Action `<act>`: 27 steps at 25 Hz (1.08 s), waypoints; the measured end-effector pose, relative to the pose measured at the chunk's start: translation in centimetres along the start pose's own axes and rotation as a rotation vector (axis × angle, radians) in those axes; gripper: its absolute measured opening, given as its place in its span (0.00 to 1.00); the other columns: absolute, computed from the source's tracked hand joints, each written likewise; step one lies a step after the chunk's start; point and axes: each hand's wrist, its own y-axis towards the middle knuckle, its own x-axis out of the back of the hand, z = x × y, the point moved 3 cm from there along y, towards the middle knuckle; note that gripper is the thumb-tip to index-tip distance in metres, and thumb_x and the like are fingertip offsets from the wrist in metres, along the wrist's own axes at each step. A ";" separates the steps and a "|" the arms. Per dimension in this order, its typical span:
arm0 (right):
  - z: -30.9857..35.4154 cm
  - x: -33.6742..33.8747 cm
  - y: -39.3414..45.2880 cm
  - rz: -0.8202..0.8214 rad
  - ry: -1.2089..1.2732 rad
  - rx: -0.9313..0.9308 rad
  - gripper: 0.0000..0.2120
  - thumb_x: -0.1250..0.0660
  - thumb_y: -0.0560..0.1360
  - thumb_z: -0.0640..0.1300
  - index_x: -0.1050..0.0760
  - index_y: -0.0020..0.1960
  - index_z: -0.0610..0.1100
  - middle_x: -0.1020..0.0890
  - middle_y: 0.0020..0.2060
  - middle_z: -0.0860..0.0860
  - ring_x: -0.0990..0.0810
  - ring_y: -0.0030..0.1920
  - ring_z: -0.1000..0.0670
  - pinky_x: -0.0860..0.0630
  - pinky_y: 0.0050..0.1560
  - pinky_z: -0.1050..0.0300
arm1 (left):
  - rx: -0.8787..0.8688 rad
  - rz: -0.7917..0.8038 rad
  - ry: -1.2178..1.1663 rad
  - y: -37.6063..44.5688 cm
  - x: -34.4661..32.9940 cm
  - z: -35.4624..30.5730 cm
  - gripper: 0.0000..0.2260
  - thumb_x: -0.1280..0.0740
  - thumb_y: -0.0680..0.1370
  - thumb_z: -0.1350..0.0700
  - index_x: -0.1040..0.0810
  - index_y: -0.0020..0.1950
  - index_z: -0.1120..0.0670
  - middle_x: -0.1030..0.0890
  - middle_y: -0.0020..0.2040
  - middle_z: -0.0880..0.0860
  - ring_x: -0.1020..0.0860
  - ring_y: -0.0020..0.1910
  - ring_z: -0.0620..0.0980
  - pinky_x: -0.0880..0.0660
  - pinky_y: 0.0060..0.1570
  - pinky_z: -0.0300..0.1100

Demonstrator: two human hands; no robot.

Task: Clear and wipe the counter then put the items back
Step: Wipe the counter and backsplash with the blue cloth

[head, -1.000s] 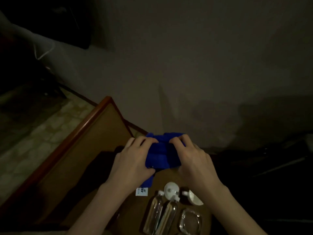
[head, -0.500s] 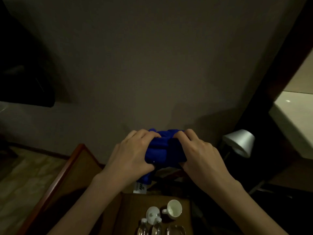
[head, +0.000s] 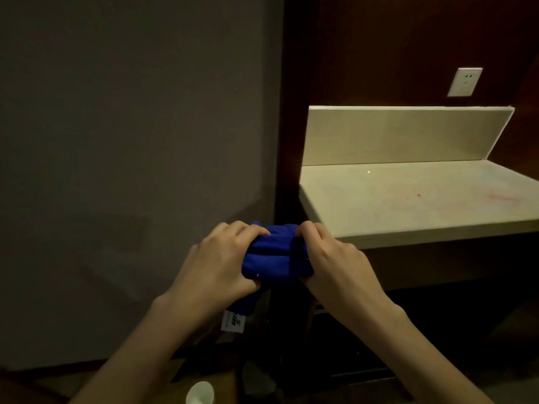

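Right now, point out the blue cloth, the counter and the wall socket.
blue cloth (head: pixel 269 253): head view, bunched middle between both hands.
counter (head: pixel 408 199): head view, bare top surface.
wall socket (head: pixel 465 81): head view, faceplate centre.

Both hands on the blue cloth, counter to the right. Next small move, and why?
Probably carry the blue cloth right and up onto the counter and start wiping. The left hand and right hand both grip it bunched, below and left of the counter's front edge. The visible countertop holds no items, and faint reddish marks show on it.
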 end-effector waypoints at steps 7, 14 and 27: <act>-13.8 3.2 0.7 0.026 -0.052 0.004 0.17 0.36 0.75 0.44 0.40 0.59 0.48 0.29 0.57 0.51 0.21 0.47 0.44 0.27 0.39 0.53 | 0.004 -0.011 0.016 9.5 -5.3 -9.5 0.27 0.31 0.69 0.48 0.34 0.67 0.41 0.29 0.59 0.40 0.33 0.57 0.41 0.35 0.44 0.37; -20.9 4.1 1.6 -0.003 -0.037 -0.035 0.16 0.36 0.75 0.44 0.39 0.58 0.48 0.29 0.55 0.51 0.21 0.47 0.43 0.24 0.42 0.50 | -0.043 0.002 0.047 15.4 -7.9 -13.2 0.26 0.31 0.70 0.49 0.34 0.66 0.42 0.28 0.57 0.41 0.33 0.53 0.41 0.34 0.44 0.38; -35.2 4.7 2.0 -0.040 -0.012 -0.132 0.13 0.38 0.76 0.43 0.39 0.56 0.48 0.26 0.53 0.50 0.21 0.46 0.44 0.23 0.43 0.49 | -0.154 0.047 0.017 26.5 -14.6 -21.0 0.24 0.31 0.68 0.49 0.33 0.62 0.42 0.26 0.52 0.42 0.30 0.50 0.43 0.28 0.46 0.41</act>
